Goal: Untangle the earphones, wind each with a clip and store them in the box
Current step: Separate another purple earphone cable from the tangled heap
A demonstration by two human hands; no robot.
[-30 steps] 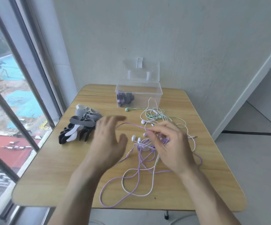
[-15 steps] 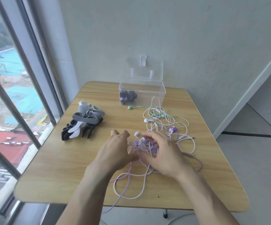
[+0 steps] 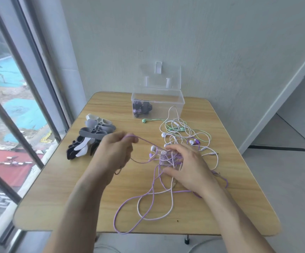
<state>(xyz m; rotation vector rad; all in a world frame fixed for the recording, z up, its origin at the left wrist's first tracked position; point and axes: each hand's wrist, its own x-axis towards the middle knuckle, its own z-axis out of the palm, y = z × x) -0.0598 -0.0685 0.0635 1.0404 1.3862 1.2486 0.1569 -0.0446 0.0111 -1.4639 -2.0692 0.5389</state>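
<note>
Two bare hands worked over a wooden table (image 3: 56,189) seen from the head camera. The left hand (image 3: 114,152) was raised a little, its fingers curled to pinch a purple earphone cord (image 3: 146,141), which ran taut from that pinch down and to the right into the tangle. The right hand (image 3: 186,167) lay on the tangled earphones (image 3: 168,157), fingers bent and pressing down on the purple knot; whether it actually gripped a strand I could not tell. From the knot, purple and white loops trailed toward the near edge of the table, the longest purple loop (image 3: 122,221) reaching the edge itself. A looser mass of white and green cords (image 3: 182,128) spread beyond the hands, with a green earbud (image 3: 144,121) pointing left just in front of the box.

That clear plastic box (image 3: 173,105) stood at the far edge against the wall, its lid (image 3: 171,75) upright, a dark wound bundle (image 3: 141,107) in its left end. A heap of grey, white and black clips (image 3: 91,136) lay to the left, near the window (image 3: 11,106). Pale plaster wall (image 3: 202,42) rose behind, grey floor (image 3: 285,179) to the right.
</note>
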